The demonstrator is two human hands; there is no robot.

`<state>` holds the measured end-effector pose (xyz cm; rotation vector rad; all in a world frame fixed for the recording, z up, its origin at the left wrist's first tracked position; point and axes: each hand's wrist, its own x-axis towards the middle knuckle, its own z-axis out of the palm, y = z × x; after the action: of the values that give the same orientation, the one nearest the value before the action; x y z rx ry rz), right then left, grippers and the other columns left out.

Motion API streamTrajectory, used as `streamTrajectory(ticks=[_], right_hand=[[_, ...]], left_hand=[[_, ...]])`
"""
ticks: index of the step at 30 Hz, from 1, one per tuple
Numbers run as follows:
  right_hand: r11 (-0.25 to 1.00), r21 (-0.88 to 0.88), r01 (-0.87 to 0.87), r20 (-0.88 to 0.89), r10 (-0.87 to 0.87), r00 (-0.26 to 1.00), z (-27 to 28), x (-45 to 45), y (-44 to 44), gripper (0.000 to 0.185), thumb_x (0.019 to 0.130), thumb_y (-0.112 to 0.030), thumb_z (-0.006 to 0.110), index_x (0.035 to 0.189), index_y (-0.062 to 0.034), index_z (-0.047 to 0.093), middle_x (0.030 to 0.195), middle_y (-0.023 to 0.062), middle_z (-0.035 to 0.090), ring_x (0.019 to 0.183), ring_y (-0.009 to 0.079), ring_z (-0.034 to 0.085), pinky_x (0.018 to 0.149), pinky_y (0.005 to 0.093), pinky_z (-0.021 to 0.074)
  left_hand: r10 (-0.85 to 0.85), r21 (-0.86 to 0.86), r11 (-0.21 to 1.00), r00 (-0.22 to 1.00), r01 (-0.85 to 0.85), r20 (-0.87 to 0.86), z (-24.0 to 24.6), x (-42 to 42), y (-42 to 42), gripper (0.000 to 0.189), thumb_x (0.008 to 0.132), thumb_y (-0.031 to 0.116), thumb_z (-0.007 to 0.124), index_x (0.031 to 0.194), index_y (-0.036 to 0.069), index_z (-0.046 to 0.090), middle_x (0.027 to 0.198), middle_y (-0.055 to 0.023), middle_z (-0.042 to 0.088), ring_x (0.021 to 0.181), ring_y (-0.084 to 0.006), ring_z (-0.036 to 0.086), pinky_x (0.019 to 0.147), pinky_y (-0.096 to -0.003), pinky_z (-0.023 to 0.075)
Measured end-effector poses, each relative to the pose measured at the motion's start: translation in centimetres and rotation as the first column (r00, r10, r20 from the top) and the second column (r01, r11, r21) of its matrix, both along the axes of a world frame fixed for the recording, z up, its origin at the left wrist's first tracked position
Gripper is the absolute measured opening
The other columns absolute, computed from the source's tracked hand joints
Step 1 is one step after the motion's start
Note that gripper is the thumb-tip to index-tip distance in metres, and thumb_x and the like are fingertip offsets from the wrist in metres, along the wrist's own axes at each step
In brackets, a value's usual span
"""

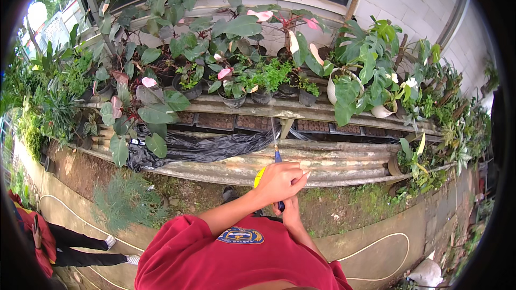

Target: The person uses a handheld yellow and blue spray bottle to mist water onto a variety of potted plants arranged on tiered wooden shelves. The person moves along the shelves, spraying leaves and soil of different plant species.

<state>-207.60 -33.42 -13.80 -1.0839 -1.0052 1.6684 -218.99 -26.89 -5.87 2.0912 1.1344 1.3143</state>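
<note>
A blue hand-pump sprayer (278, 156) with a brass nozzle points away from me at the plant bench. A thin jet of water (273, 127) leaves its tip towards a pot of small bright-green leaves (268, 75). My left hand (282, 181) is wrapped around the sprayer's body, and a yellow bottle (260, 177) shows beside its wrist. Closer to my chest, my right hand (291, 211) holds the dark blue rear handle (281, 206). The left forearm partly hides both the bottle and the right hand's grip.
Potted philodendrons (242, 26) and a monstera (367, 60) crowd the upper shelf. Seedling trays (258, 123) sit under it, beside black plastic sheeting (201, 147) on corrugated panels (342, 161). A pale hose (407, 245) lies on the path. Another person (44, 237) stands at left.
</note>
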Motion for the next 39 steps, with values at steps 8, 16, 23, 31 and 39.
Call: streamTrajectory(ticks=[8, 16, 23, 31, 39], right_hand=[[0.987, 0.147, -0.064, -0.001, 0.065, 0.998, -0.8, -0.6, 1.3, 0.043, 0.102, -0.043, 0.044, 0.088, -0.0038, 0.053, 0.062, 0.0023, 0.049, 0.046, 0.0113, 0.045, 0.042, 0.0257, 0.0324], [0.963, 0.268, -0.028, -0.027, 0.037, 0.999, -0.6, -1.8, 1.0, 0.043, 0.105, -0.044, 0.038, 0.111, -0.0026, 0.050, 0.069, 0.0033, 0.052, 0.053, 0.0112, 0.049, 0.046, 0.0254, 0.0367], [0.902, 0.427, 0.071, 0.145, -0.145, 0.979, -2.6, -1.8, 0.8, 0.040, 0.107, -0.032, 0.031, 0.131, -0.0009, 0.041, 0.086, 0.0078, 0.056, 0.060, 0.0110, 0.052, 0.050, 0.0264, 0.0403], [0.889, 0.358, 0.285, -0.027, -0.295, 0.955, 0.6, -2.9, 0.5, 0.044, 0.107, -0.040, 0.037, 0.094, -0.0007, 0.054, 0.063, 0.0019, 0.052, 0.050, 0.0092, 0.047, 0.046, 0.0277, 0.0335], [0.953, 0.273, 0.132, 0.006, -0.139, 0.990, -2.0, -1.5, 0.5, 0.040, 0.107, -0.042, 0.034, 0.114, -0.0039, 0.045, 0.066, 0.0044, 0.050, 0.049, 0.0122, 0.046, 0.045, 0.0273, 0.0354]], left_hand=[[0.010, 0.100, 0.995, 1.000, -0.013, 0.026, 1.3, -1.1, 0.2, 0.037, 0.083, 0.015, 0.070, 0.054, 0.004, 0.049, 0.055, -0.0068, 0.047, 0.049, -0.0263, 0.050, 0.046, -0.0386, 0.0383], [0.000, 0.191, 0.982, 1.000, -0.003, 0.014, 2.5, -1.1, 0.3, 0.037, 0.081, 0.014, 0.071, 0.053, 0.005, 0.049, 0.055, -0.0062, 0.049, 0.051, -0.0250, 0.051, 0.049, -0.0380, 0.0403], [-0.030, 0.227, 0.973, 0.998, 0.041, -0.049, 3.2, -0.3, 0.8, 0.037, 0.081, 0.016, 0.071, 0.053, 0.007, 0.049, 0.056, -0.0040, 0.051, 0.055, -0.0237, 0.053, 0.051, -0.0378, 0.0417], [-0.098, 0.196, 0.975, 0.994, 0.106, -0.054, 2.4, 0.5, 1.1, 0.035, 0.082, 0.018, 0.070, 0.054, 0.008, 0.051, 0.058, -0.0040, 0.051, 0.058, -0.0242, 0.054, 0.052, -0.0383, 0.0426], [-0.104, 0.137, 0.984, 0.992, 0.113, -0.071, 2.2, 0.5, 1.2, 0.035, 0.084, 0.019, 0.068, 0.056, 0.006, 0.052, 0.058, -0.0047, 0.051, 0.059, -0.0253, 0.053, 0.053, -0.0394, 0.0431]])
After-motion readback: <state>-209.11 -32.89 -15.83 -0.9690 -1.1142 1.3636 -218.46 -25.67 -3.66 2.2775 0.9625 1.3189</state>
